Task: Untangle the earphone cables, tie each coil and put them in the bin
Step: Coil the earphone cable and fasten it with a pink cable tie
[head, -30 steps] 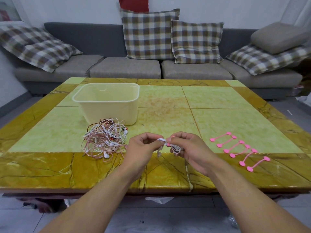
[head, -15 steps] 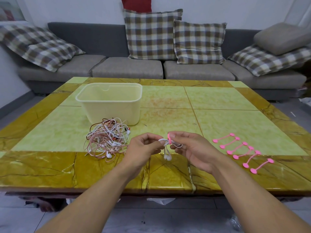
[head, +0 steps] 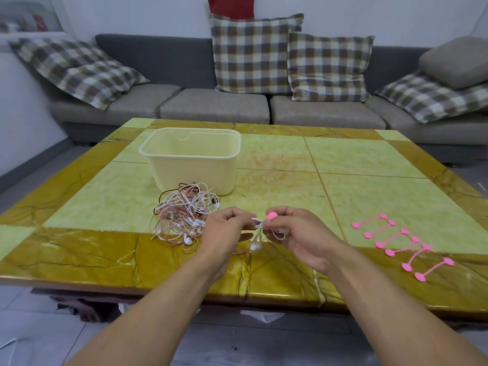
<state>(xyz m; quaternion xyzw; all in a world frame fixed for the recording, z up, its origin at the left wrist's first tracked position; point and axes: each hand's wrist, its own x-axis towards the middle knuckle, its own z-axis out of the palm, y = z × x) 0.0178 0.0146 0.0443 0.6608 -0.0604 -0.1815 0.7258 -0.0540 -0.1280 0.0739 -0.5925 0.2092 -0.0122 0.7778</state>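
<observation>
Between both hands, just above the table's front border, hangs a small white earphone coil [head: 274, 231] with earbuds dangling below. My left hand [head: 224, 235] pinches its left end. My right hand [head: 295, 231] pinches the coil together with a pink tie [head: 272, 215], whose round end sticks up above my fingers. A tangled pile of white and pink earphone cables [head: 186, 212] lies left of my hands. Behind the pile stands the cream bin [head: 192, 157], with nothing visible inside.
Several loose pink ties [head: 401, 243] lie in a row at the right front of the green and yellow marble table [head: 369, 196]. A grey sofa [head: 216, 107] with checked cushions runs behind the table.
The pink tie has come up around the coil and its round end now stands above my right fingers. The earbuds now hang below the coil. The view has shifted a little.
</observation>
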